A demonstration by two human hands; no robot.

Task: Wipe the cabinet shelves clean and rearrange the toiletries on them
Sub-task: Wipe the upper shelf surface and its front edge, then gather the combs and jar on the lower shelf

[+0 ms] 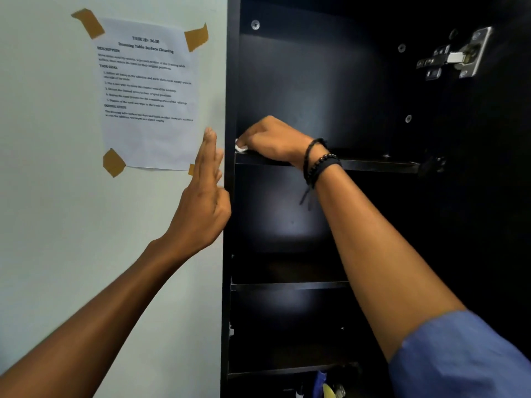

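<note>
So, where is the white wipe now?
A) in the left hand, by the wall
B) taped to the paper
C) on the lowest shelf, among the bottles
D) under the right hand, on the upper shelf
D: the right hand holds the white wipe down on the left end of the upper shelf; the left hand holds nothing, fingers straight.

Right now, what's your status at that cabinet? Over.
Right hand holds white wipe on upper shelf, left end. Left hand open beside cabinet side panel. Toiletries low down, clear of wiping.
</note>
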